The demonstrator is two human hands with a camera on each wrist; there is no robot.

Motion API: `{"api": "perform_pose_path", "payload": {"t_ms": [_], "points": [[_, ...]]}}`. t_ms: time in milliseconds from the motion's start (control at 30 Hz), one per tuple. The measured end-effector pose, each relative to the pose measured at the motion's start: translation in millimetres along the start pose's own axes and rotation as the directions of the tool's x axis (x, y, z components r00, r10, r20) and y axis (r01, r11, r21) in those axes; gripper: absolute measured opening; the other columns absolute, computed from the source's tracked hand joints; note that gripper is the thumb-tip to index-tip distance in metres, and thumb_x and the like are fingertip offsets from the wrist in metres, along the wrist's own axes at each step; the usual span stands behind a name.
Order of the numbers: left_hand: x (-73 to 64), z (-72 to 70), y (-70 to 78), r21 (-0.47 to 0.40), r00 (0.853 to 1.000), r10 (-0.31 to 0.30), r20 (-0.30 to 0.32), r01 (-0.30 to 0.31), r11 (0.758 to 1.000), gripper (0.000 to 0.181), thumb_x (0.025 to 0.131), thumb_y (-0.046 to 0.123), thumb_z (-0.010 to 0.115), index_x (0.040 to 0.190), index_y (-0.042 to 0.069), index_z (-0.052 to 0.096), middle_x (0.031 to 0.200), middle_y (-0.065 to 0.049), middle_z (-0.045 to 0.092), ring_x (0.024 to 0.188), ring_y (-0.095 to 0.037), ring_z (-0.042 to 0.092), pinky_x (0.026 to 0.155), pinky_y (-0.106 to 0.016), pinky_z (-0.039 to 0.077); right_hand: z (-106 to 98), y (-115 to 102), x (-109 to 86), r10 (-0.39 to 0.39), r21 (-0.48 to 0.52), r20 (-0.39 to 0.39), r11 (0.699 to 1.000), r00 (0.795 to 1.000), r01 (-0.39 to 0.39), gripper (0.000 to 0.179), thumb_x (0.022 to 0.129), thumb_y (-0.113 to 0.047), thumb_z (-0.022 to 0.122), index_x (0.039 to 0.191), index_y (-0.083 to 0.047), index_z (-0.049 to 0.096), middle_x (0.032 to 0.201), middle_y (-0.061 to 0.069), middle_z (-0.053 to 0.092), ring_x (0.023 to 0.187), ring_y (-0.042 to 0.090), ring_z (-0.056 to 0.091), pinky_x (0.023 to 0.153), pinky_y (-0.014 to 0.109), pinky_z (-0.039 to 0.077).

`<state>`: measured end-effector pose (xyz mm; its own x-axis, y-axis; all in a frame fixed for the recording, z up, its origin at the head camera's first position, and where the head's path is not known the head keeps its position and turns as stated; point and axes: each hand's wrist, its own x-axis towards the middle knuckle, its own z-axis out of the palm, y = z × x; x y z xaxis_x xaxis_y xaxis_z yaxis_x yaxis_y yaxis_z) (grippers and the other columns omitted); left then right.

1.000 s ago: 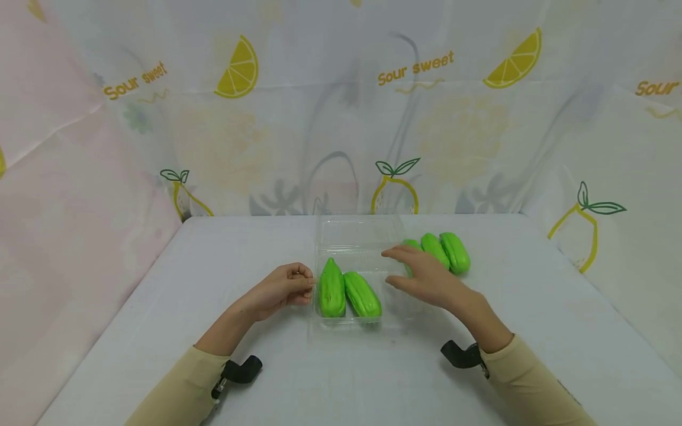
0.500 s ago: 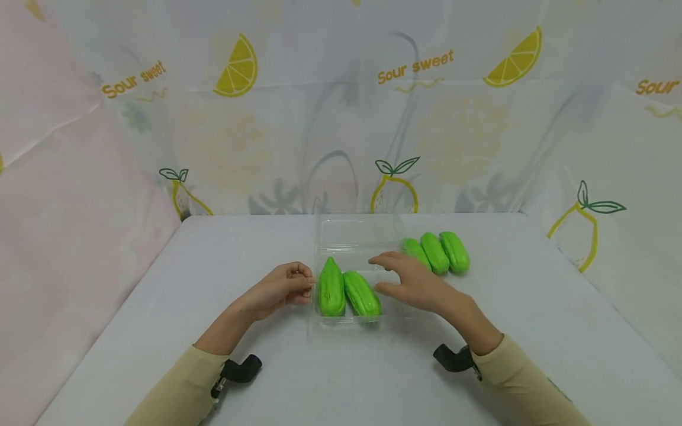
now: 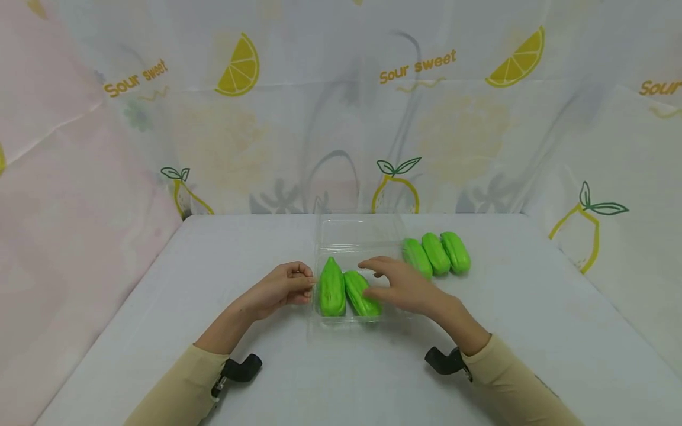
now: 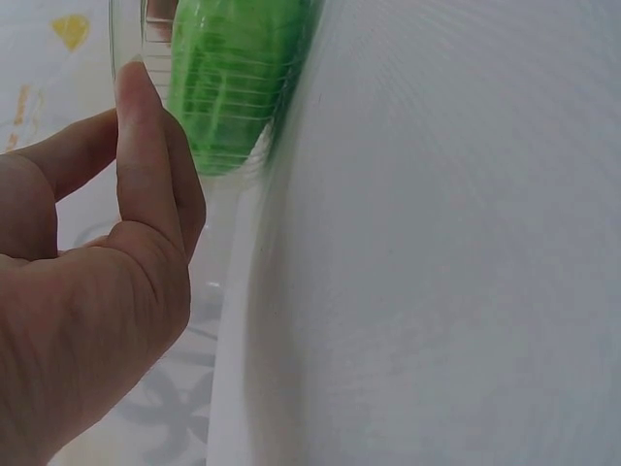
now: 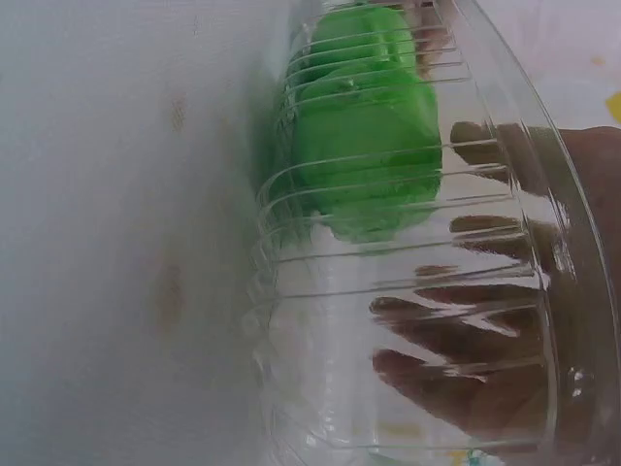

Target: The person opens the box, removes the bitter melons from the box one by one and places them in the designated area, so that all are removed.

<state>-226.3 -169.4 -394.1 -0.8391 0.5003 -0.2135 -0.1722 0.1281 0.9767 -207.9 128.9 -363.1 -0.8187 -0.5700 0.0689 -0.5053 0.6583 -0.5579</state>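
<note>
A clear plastic clamshell box (image 3: 346, 320) lies with its lid (image 3: 362, 232) folded back on the table. Inside its left part are two glossy green gourd-like vegetables, a left one (image 3: 333, 290) with a pointed tip and a slanted one (image 3: 358, 290) beside it. My left hand (image 3: 281, 290) pinches the box's left rim between thumb and fingers; the left wrist view shows the fingertips (image 4: 136, 83) at that edge. My right hand (image 3: 402, 287) hovers over the box's right part, fingers spread and holding nothing, thumb overlapping the slanted vegetable. Through the clear wall, the right wrist view shows these fingers (image 5: 446, 330).
Three more green vegetables lie in a row on the table right of the lid, the nearest one (image 3: 417, 258) close to my right hand. A patterned cloth (image 3: 330, 118) hangs behind the white table (image 3: 224, 242).
My right hand has moved left over the box, from beside the row of vegetables to the slanted one. My left hand stays at the rim, and the vegetables have not moved.
</note>
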Motion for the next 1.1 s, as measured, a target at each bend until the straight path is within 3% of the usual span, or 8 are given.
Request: {"api": "perform_pose_path", "payload": {"t_ms": [467,733,900,1100], "points": [[1.1,-1.0,0.3,0.005,1.000,0.007,0.012,-0.007,1.000,0.017,0.100,0.012,0.057,0.107,0.000,0.047,0.081,0.000,0.057,0.068,-0.005,0.058,0.065,-0.016,0.057,11,-4,6.8,0.028,-0.029,0.010,0.999,1.000,-0.027,0.056,0.091,-0.038,0.069,0.141,-0.016,0.054,0.141,0.003,0.056,0.113,0.024,0.064,0.093,0.041,0.056],[1.0,-1.3,-1.4,0.009,1.000,0.009,0.013,-0.009,1.000,0.016,0.100,0.013,0.057,0.106,0.001,0.047,0.081,0.000,0.056,0.068,-0.005,0.058,0.066,-0.016,0.058,13,-6,7.3,-0.020,-0.020,0.036,1.000,0.999,0.020,0.051,0.092,-0.032,0.069,0.139,-0.016,0.057,0.139,0.005,0.057,0.104,0.019,0.066,0.085,0.030,0.057],[0.7,-1.1,-1.0,0.008,1.000,0.009,0.013,-0.009,1.000,0.017,0.100,0.013,0.057,0.107,0.001,0.047,0.081,0.000,0.056,0.068,-0.005,0.058,0.066,-0.016,0.058,13,-7,6.4,-0.019,-0.025,0.047,0.999,0.999,0.020,0.050,0.092,-0.032,0.069,0.138,-0.016,0.058,0.139,0.006,0.056,0.107,0.018,0.065,0.085,0.029,0.057],[1.7,-0.3,-0.5,0.008,1.000,0.002,0.002,-0.002,1.000,0.016,0.101,0.011,0.056,0.108,0.000,0.046,0.081,-0.001,0.057,0.069,-0.006,0.058,0.065,-0.016,0.057,13,-9,4.8,-0.004,-0.061,0.073,0.998,0.997,0.008,0.058,0.088,-0.035,0.070,0.141,-0.017,0.056,0.142,0.005,0.055,0.119,0.021,0.060,0.092,0.038,0.055]]}}
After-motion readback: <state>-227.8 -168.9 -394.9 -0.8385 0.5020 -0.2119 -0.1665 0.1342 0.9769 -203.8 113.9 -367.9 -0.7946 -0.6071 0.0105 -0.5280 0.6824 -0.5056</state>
